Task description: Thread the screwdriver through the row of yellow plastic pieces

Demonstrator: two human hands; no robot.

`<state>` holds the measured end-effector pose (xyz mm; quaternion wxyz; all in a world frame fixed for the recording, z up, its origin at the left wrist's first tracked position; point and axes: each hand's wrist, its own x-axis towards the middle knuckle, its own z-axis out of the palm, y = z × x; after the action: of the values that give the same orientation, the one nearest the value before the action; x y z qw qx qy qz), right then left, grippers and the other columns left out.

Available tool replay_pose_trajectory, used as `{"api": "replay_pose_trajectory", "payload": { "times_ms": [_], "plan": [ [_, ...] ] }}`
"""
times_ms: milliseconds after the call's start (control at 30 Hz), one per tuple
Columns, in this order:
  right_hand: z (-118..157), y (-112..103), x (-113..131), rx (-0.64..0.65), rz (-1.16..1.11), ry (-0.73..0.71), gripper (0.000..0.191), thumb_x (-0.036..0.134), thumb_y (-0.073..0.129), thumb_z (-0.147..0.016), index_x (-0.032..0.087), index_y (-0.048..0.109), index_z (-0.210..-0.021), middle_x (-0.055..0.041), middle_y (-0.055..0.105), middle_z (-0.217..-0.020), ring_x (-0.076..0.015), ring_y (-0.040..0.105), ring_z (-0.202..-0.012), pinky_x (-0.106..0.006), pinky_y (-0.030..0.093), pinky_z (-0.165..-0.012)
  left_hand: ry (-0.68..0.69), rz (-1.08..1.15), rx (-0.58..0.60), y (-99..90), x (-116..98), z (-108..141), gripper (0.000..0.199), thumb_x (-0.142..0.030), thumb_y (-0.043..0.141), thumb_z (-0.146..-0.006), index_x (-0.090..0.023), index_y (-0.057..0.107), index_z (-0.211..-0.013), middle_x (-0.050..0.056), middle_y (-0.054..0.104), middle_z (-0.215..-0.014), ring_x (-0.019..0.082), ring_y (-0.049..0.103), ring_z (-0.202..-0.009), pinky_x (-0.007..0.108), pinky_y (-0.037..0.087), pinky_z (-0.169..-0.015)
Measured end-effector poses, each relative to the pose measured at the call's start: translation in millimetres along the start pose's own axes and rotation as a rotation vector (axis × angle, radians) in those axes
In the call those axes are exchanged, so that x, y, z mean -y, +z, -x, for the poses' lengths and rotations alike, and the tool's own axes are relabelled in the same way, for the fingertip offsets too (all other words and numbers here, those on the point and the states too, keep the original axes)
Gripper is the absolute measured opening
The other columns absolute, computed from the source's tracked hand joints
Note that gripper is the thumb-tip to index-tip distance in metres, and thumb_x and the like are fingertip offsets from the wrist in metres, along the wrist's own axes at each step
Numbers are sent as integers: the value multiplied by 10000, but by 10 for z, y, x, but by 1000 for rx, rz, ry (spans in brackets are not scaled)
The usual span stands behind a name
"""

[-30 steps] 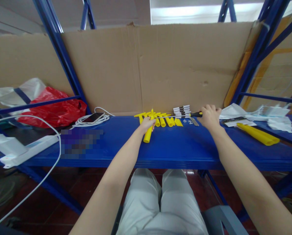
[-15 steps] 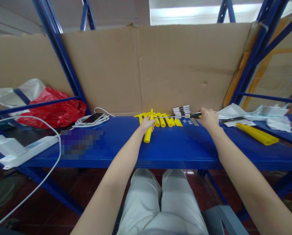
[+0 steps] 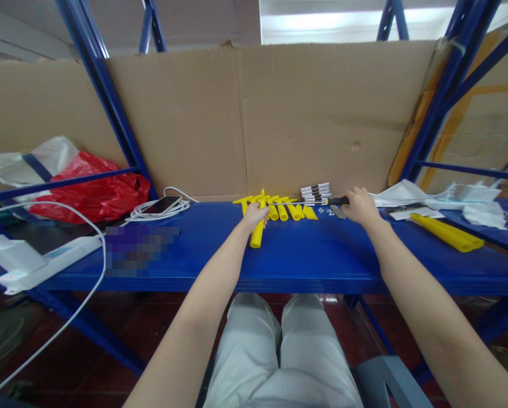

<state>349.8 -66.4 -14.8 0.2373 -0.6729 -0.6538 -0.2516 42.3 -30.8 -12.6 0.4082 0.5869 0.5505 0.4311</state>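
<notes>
My left hand is closed around a yellow plastic tube-shaped handle, which stands tilted with its wide round end toward me. In my right hand the fingers are closed on the black-and-yellow handle of a screwdriver. Its long thin shaft points left, and the tip reaches the upper part of the held yellow handle; whether it sits in a screw there I cannot tell. Behind my left hand several more yellow handles lie side by side. Small silvery screws are scattered between the hands.
A stack of white-and-dark packets stands against the cardboard wall. Longer yellow pieces and a white bag lie at the right. At the left are a coiled white cable, a power strip and a red bag.
My right hand's fingers have shifted on the screwdriver handle, which now shows more of its black part and sits slightly further left. My left hand has stayed nearly still.
</notes>
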Motion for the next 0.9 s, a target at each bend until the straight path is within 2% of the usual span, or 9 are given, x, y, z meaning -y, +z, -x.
{"api": "replay_pose_trajectory", "payload": {
  "times_ms": [200, 333, 433, 667, 900],
  "plan": [
    [18, -40, 47, -25, 34, 35, 288, 346, 583, -830, 186, 683, -1048, -171, 655, -1012, -338, 559, -964, -399, 407, -767, 7, -22, -5, 1, 7, -4, 134, -63, 522, -806, -182, 515, -747, -59, 473, -468, 98, 496, -394, 201, 410, -439],
    [13, -43, 56, 39, 15, 65, 285, 317, 574, -832, 198, 673, -1071, -157, 695, -997, -322, 600, -913, -383, 412, -738, 7, -26, 0, -2, 3, 1, 125, -67, 512, -816, -178, 520, -760, -64, 466, -459, 95, 489, -387, 196, 401, -430],
    [4, -21, 27, 84, -19, 22, 317, 285, 584, -810, 182, 684, -1092, -159, 705, -1007, -315, 615, -917, -382, 430, -757, 4, -17, -7, -8, -2, 3, 118, -58, 534, -789, -175, 533, -770, -66, 471, -463, 92, 484, -383, 194, 402, -434],
    [10, 0, 0, 54, -39, -49, 390, 357, 581, -822, 158, 711, -1131, -174, 682, -1039, -340, 585, -1001, -424, 447, -833, 5, -20, -11, -16, 3, -9, 119, -54, 535, -790, -171, 545, -771, -63, 470, -462, 101, 488, -382, 208, 418, -449],
    [8, -31, 2, 57, 24, -17, 246, 355, 623, -820, 210, 705, -1001, -141, 653, -1013, -325, 566, -994, -400, 418, -781, 9, -21, -4, -17, -4, 3, 118, -59, 524, -805, -174, 534, -780, -65, 473, -463, 96, 484, -379, 203, 400, -434]
  ]
}}
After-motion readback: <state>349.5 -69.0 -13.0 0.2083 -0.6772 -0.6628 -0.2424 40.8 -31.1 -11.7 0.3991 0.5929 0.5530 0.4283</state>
